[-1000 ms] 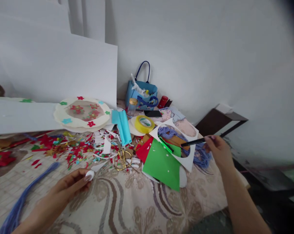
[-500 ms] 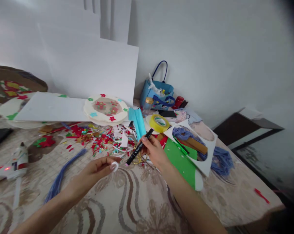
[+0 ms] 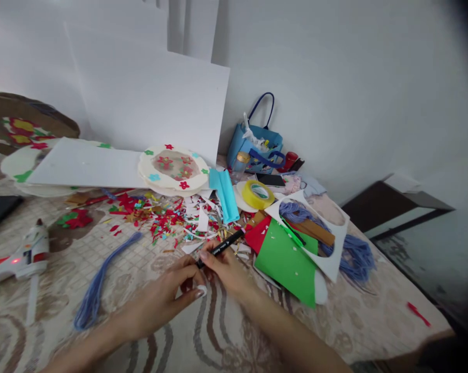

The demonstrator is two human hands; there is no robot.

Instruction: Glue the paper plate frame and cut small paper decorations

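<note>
My right hand is closed round a black double-ended marker, which slants up to the right over the table. Beside it my left hand pinches a small white curled piece between thumb and finger. Some of the left fingers curl at the near end of the marker; whether they grip it I cannot tell. Just beyond the hands lies a heap of red, white and blue paper scraps. Right of the hands are a green sheet and a red sheet.
On the left are a hot glue gun with its red light on and a bundle of blue yarn. Yellow tape, a white cut-out frame and a blue bag stand right and behind. A flower-decorated disc leans at the back.
My hands have come together and lower. The marker's near end now meets the left fingers, and its far end has tilted down to the right. The white piece stays in my left hand.
</note>
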